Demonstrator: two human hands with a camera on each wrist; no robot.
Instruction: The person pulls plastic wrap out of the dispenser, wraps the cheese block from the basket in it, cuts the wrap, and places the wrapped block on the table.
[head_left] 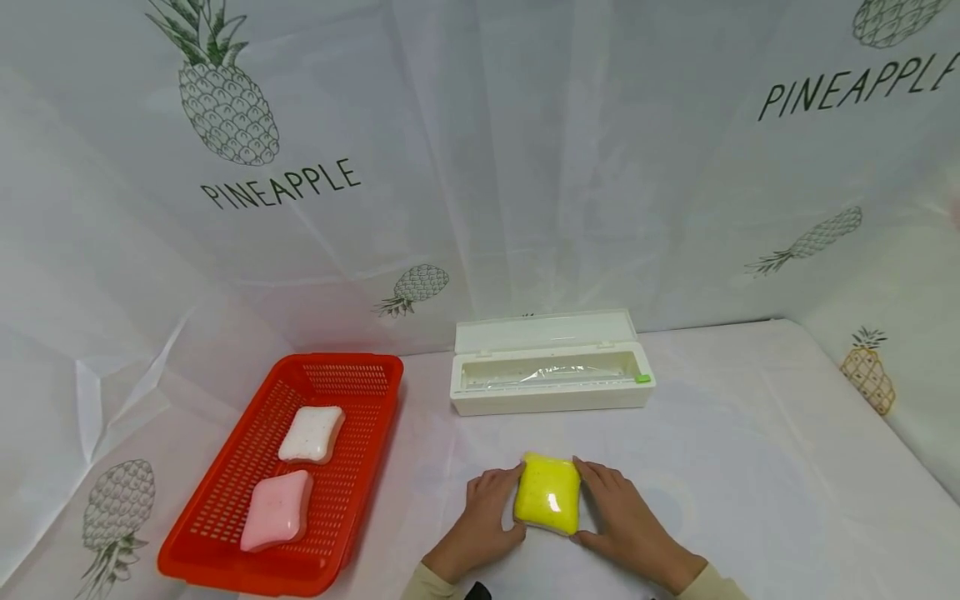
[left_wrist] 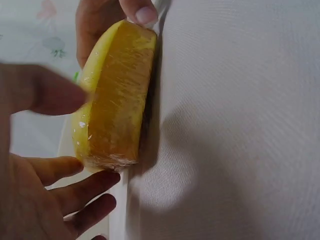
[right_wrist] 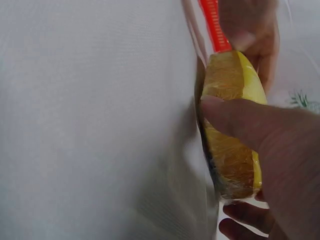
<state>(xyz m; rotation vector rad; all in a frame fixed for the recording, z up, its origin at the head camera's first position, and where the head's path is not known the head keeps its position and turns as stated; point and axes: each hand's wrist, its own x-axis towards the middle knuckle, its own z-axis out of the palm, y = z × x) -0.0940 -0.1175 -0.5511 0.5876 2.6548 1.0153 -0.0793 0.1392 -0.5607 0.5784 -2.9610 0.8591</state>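
Note:
A yellow, rounded square block (head_left: 549, 493) sits on the white cloth between my two hands, its top glossy. The wrist views show clear film stretched over its brownish-yellow side (left_wrist: 122, 95). My left hand (head_left: 486, 521) holds the left side, thumb by the near corner and forefinger by the far one. From the right, my right hand (head_left: 630, 529) holds it the same way. In the right wrist view, the right thumb (right_wrist: 235, 116) presses on the near side. The left thumb (left_wrist: 55, 92) looks blurred over the block in the left wrist view; whether it touches is unclear.
Behind the block stands a white box (head_left: 551, 402) with its lid raised and clear film (head_left: 555, 373) inside. A red slotted basket (head_left: 348, 492) on the left contains a white block (head_left: 311, 433) and a pink block (head_left: 276, 510). Pineapple-printed sheeting (head_left: 525, 167) forms the back wall.

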